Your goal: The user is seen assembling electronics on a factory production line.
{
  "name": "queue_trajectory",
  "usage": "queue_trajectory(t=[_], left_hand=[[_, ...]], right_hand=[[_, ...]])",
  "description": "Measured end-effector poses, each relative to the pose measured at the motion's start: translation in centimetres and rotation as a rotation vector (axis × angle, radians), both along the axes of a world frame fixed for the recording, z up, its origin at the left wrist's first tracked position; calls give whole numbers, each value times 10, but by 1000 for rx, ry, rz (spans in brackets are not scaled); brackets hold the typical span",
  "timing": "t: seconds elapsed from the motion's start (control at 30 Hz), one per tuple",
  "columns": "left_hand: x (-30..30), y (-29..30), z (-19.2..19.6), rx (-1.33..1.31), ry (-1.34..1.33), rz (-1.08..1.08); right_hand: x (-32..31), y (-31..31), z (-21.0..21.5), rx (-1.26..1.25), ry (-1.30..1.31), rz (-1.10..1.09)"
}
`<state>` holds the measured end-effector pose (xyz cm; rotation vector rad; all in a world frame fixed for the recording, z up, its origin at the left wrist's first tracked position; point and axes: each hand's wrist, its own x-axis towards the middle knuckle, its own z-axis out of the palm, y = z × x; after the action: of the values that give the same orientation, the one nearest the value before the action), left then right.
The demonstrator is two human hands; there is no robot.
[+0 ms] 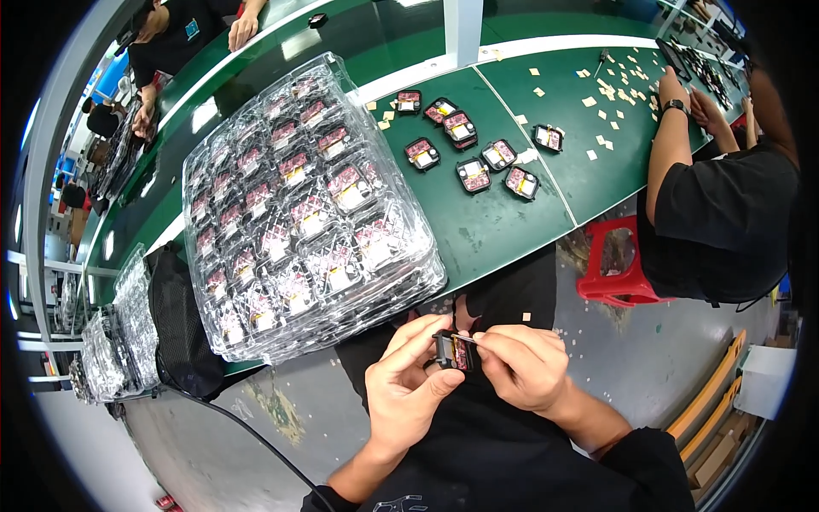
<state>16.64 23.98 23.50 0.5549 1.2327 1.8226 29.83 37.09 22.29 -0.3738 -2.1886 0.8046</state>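
The left hand (405, 388) pinches a small black box (455, 353), tilted before the person's body, its face dark red and yellow. The right hand (527, 367) pinches a thin piece (466, 340) at its edge. Similar boxes (473, 175) lie on the green table (490, 235) beside clear trays (281, 343).

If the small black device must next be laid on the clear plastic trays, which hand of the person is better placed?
Probably the left hand. It holds the small black device, and the clear plastic trays lie ahead on its side. The right hand, pinched at the device's edge, is farther from them.
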Motion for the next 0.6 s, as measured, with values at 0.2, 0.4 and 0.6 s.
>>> queue_trajectory(t=[0.2, 0.4, 0.6], left_hand=[[8, 0, -8, 49, -4, 39], [13, 3, -9, 35, -56, 90], [6, -6, -12, 40, 18, 92]], right_hand=[[-2, -3, 0, 26, 8, -13], [-1, -1, 0, 110, -23, -16], [-5, 5, 5, 65, -50, 87]])
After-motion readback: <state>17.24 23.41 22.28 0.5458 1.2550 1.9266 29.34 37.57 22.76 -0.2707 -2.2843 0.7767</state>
